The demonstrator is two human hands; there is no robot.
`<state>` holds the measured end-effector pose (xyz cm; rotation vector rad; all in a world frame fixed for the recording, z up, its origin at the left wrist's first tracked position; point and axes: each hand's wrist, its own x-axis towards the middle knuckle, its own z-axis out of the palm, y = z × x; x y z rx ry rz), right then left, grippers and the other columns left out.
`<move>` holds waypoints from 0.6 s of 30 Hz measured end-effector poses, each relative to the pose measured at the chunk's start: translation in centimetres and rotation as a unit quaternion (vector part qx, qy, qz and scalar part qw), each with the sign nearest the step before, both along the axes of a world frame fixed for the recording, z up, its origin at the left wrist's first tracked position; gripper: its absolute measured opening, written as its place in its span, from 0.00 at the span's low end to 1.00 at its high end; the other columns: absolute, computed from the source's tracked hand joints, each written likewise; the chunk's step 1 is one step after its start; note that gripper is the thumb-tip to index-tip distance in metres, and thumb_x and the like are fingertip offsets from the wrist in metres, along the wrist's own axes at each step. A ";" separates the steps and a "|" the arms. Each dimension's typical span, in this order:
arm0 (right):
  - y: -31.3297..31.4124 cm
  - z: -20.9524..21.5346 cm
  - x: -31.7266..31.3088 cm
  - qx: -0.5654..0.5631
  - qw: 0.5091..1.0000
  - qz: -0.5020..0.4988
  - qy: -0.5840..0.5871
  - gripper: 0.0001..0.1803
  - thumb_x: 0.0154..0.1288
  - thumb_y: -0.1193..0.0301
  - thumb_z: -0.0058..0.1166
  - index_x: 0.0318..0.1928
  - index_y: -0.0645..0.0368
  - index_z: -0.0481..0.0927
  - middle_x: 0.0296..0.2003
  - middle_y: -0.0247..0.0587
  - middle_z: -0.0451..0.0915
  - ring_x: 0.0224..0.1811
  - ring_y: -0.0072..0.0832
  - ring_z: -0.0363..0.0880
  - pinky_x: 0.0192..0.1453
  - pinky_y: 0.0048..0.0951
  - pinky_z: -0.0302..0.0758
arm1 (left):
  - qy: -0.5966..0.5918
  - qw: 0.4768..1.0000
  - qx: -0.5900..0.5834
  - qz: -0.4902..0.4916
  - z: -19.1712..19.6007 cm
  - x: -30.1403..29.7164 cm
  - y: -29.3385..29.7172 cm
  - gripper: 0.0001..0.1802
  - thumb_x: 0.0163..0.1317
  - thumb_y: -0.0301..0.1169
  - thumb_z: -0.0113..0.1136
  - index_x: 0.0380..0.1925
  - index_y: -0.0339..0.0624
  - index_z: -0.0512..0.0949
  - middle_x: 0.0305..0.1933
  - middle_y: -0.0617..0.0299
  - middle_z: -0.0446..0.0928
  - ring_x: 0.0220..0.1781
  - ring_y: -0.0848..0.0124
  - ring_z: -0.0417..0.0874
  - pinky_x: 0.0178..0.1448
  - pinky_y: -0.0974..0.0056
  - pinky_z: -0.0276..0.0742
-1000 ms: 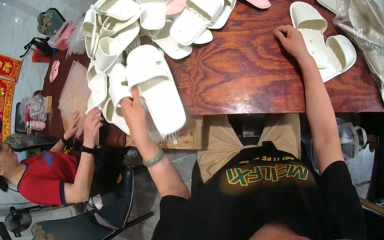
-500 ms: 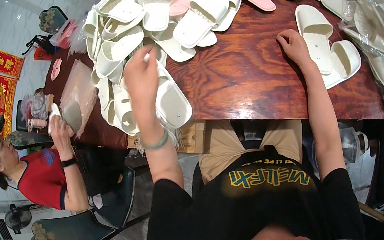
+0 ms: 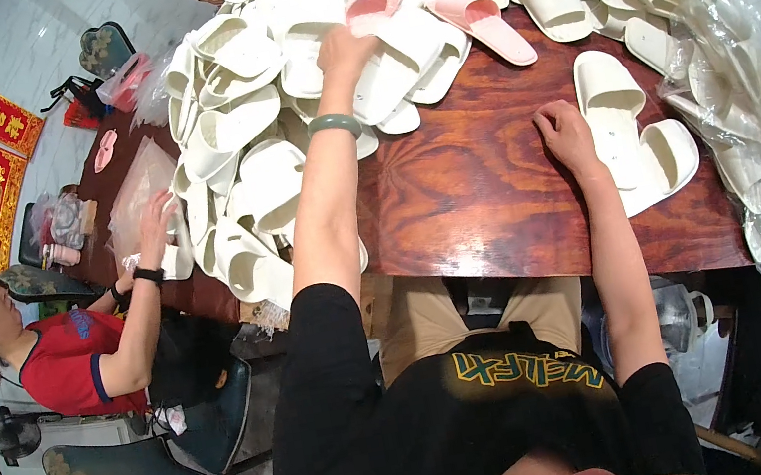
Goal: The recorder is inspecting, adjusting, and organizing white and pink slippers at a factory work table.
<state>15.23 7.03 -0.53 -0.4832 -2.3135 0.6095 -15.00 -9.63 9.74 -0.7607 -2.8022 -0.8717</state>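
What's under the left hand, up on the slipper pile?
The left hand rests on a white foam slipper beside a pink slipper atop the pile. More white slippers lie beneath; the dark wooden table there is covered.

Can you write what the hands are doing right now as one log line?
left hand: reaching into white slipper pile | right hand: resting beside white slipper pair | wooden table
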 end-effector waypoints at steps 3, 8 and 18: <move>0.3 -0.1 0.4 -0.008 1.000 -0.015 -0.005 0.07 0.55 0.72 0.54 0.31 0.63 0.80 0.30 0.49 0.78 0.37 0.45 0.76 0.43 0.40 0.72 | 0.016 0.996 0.082 -0.007 -1.5 -1.1 1.1 0.22 0.41 0.41 0.59 0.33 0.34 0.79 0.34 0.46 0.80 0.40 0.54 0.81 0.45 0.55 0.74; 0.5 -0.6 -0.8 0.021 0.999 -0.011 0.037 0.07 0.55 0.70 0.53 0.29 0.60 0.80 0.28 0.48 0.77 0.35 0.45 0.76 0.42 0.42 0.72 | 0.042 0.946 0.313 -0.070 -4.3 -5.8 0.4 0.13 0.48 0.24 0.47 0.31 0.32 0.80 0.27 0.48 0.79 0.27 0.61 0.79 0.34 0.60 0.72; 1.3 -2.1 0.3 0.060 0.997 -0.040 0.029 0.07 0.53 0.70 0.50 0.24 0.60 0.78 0.27 0.49 0.77 0.35 0.46 0.76 0.40 0.44 0.73 | -0.099 0.903 0.383 -0.166 -4.4 -5.8 3.5 0.12 0.54 0.26 0.52 0.37 0.34 0.78 0.26 0.67 0.75 0.21 0.79 0.67 0.24 0.72 0.62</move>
